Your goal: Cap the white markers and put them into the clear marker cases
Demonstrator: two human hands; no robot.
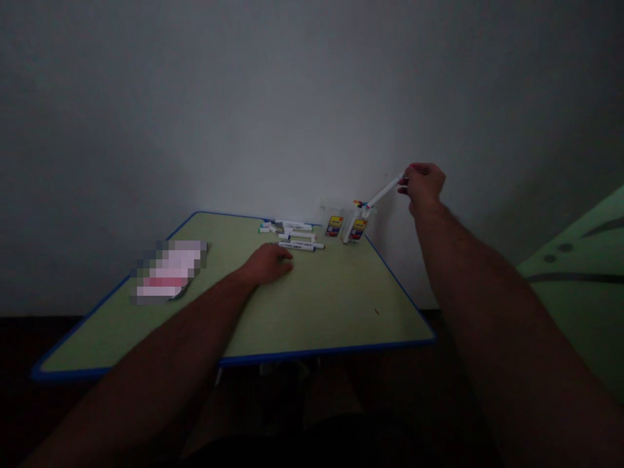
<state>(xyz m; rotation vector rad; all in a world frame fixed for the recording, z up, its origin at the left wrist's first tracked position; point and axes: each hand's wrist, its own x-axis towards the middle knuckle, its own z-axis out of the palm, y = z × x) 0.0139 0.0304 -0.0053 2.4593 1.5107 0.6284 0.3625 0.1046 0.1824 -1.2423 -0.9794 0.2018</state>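
Observation:
My right hand [425, 185] is raised at the table's back right corner, with its fingers closed on one end of a white marker [387, 190]. The marker slants down to the left, its lower end at the top of a clear plastic case [358, 229] that holds several markers with coloured ends. Beside that case, on its left, stands a second clear case [334, 224] with a similar yellow label. On the tabletop my left hand [267, 263] rests palm down, fingers loosely bent and apart, holding nothing visible. Several loose white markers [297, 246] lie just beyond it.
The pale green table [322, 312] has a blue edge and stands against a grey wall [273, 104]. A blurred-out flat pinkish object [173, 270] lies at the left. A small dark scrap [377, 311] is near the front right. A green panel [585, 260] stands at far right.

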